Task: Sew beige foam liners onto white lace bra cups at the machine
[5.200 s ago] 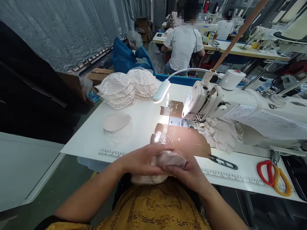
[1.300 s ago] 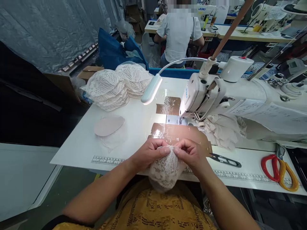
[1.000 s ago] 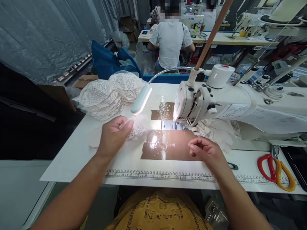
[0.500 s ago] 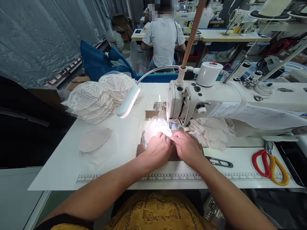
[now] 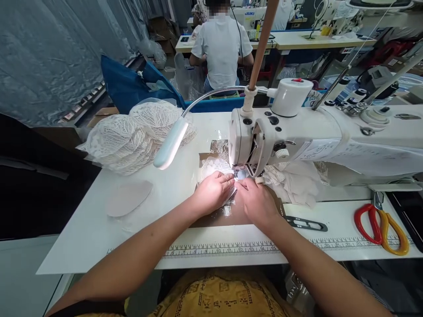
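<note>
My left hand (image 5: 214, 192) and my right hand (image 5: 257, 201) lie side by side on a white lace piece (image 5: 212, 166) at the needle of the white sewing machine (image 5: 297, 127). Both hands have fingers curled and pressed onto the lace, which lies on the brown taped area of the white table (image 5: 139, 229). The fingertips reach right up to the presser foot. A gooseneck lamp (image 5: 171, 142) shines on the spot.
A heap of lace pieces (image 5: 132, 134) sits at the back left, a beige oval pad (image 5: 128, 198) nearer. Sewn pieces (image 5: 294, 182) pile behind the needle. Thread snips (image 5: 306, 224) and red-and-yellow scissors (image 5: 380, 225) lie right. A person (image 5: 221, 42) sits at another table beyond.
The lace piece went from my lap up onto the table. My hands carried it forward and now press it under the machine's needle.
</note>
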The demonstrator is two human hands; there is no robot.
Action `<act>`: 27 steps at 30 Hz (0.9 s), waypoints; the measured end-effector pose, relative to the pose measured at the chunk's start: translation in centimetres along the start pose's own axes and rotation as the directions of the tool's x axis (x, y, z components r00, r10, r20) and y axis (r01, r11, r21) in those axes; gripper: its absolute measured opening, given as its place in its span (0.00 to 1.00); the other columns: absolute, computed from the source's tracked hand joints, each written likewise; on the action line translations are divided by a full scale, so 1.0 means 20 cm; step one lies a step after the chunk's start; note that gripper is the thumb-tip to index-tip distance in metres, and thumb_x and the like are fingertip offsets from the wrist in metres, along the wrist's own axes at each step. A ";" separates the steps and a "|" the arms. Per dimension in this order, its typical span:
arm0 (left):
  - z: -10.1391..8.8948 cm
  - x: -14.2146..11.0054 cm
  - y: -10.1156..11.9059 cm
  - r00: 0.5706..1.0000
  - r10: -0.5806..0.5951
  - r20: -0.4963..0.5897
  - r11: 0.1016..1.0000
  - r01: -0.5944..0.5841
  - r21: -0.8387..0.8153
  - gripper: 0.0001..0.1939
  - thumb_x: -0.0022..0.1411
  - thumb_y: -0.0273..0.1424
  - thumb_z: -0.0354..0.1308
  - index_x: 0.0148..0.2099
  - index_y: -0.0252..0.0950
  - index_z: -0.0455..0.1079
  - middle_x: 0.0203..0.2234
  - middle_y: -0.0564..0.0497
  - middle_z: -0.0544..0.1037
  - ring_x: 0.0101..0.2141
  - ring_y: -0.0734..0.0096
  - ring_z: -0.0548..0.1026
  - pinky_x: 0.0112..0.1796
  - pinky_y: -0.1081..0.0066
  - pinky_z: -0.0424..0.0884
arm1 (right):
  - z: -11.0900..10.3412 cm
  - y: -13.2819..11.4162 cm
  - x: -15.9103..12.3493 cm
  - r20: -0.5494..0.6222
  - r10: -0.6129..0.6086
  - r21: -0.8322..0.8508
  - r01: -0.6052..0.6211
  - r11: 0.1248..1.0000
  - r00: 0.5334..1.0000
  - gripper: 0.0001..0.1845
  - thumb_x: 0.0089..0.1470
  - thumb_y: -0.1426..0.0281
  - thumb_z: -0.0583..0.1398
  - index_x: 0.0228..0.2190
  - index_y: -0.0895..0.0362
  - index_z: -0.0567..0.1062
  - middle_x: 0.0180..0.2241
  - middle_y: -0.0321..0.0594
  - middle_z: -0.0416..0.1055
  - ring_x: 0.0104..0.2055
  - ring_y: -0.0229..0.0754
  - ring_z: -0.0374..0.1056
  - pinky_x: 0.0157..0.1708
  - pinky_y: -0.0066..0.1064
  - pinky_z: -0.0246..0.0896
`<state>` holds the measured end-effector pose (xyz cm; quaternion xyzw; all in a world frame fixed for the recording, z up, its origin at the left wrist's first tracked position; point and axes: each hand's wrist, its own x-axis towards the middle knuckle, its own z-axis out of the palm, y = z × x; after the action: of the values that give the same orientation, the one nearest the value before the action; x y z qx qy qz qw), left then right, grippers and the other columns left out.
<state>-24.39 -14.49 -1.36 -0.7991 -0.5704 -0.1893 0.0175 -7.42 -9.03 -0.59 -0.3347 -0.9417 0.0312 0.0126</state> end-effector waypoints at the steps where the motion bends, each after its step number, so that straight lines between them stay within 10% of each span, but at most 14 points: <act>1: 0.00 0.01 -0.01 1.000 0.004 -0.003 1.000 -0.004 -0.008 0.15 0.70 0.32 0.47 0.45 0.32 0.74 0.46 0.43 0.78 0.36 0.65 0.74 0.38 0.65 0.72 | 0.00 0.00 0.01 0.004 0.013 0.002 -0.013 1.000 1.000 0.21 0.58 0.80 0.52 0.50 0.55 0.74 0.44 0.45 0.73 0.37 0.44 0.65 0.33 0.32 0.56; 27: 0.02 0.00 -0.04 0.966 -0.244 0.085 0.969 0.239 0.066 0.18 0.69 0.32 0.48 0.58 0.36 0.68 0.55 0.42 0.71 0.55 0.52 0.65 0.52 0.54 0.64 | 0.07 0.03 -0.03 -0.129 -0.037 0.067 0.046 0.997 0.991 0.27 0.52 0.85 0.50 0.50 0.56 0.74 0.39 0.44 0.70 0.36 0.44 0.61 0.34 0.31 0.54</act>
<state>-24.99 -14.11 -1.90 -0.7308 -0.6687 -0.1370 -0.0101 -6.67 -8.99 -2.01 -0.3156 -0.9441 0.0425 0.0850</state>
